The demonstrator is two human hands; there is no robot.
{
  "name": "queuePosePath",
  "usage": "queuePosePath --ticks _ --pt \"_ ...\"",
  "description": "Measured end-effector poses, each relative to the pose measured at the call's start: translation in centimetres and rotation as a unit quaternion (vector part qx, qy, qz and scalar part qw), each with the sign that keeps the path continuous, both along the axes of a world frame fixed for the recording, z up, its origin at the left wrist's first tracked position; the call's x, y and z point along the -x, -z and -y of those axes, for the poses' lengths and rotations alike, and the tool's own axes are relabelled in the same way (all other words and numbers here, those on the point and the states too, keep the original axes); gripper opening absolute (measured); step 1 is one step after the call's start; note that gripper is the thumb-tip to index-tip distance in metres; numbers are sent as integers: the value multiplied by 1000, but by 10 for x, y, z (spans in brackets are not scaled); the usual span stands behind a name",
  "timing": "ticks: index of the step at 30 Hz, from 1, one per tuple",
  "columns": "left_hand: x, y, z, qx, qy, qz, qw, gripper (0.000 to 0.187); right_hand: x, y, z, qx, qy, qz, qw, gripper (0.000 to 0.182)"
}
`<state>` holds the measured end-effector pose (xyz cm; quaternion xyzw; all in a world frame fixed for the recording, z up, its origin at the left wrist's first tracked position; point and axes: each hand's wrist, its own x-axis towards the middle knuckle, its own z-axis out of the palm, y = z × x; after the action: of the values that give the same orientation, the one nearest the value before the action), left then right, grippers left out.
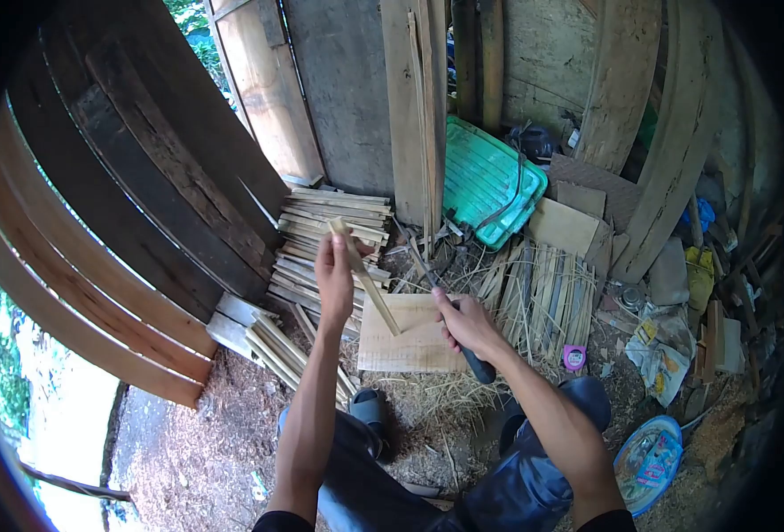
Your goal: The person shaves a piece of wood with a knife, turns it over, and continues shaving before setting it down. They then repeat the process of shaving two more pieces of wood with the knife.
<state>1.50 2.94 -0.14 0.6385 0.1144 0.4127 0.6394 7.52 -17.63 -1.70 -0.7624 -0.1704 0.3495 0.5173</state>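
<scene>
I am pinching a slim wooden strip [367, 282] over the board [380, 356] with my left grip [335, 268], my right grip [465, 323] clasping a knife [422, 268] to the right; apparently I am whittling, the next stroke needing knife against strip.

No text is showing legibly: printing on the crumpled plastic packet [660, 357] and inside the blue-rimmed oval basin [679, 449] is appearing too blurred.

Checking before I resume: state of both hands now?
Left hand: closed, holding a long, pale, flat wooden strip.
Right hand: closed, holding a black-handled, metal-bladed knife.
</scene>
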Motion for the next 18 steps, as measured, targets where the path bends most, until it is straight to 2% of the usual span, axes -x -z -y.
queuePosePath --ticks 1,3,5,7,8,12,15,17,18 --pt "1 0 -3 1 1 -2 1000 37 5 1 1 1 1 -2 1000 56" --pt "7 -1 -10 54 66 44 995 41 17 6 5 -64 25 -99 993 59" --pt "6 -2 -7 73 45 51 995 42 34 18 8 -109 27 -133 985 60" --pt "5 3 -11 109 65 124 984 43 47 30 9 -136 31 -172 975 60" --pt "3 10 -15 144 77 122 979 43 53 39 8 -140 30 -184 972 61" --pt "0 8 -14 166 75 95 979 47 68 49 6 -142 24 -174 974 61" --pt "0 2 -8 140 88 55 985 49 73 56 3 -165 3 -152 975 60" --pt "0 -3 -1 151 61 56 985 49 75 65 0 -163 0 -171 972 61" --pt "1 -5 1 146 48 54 987 49 75 71 -2 -102 0 -225 969 61"
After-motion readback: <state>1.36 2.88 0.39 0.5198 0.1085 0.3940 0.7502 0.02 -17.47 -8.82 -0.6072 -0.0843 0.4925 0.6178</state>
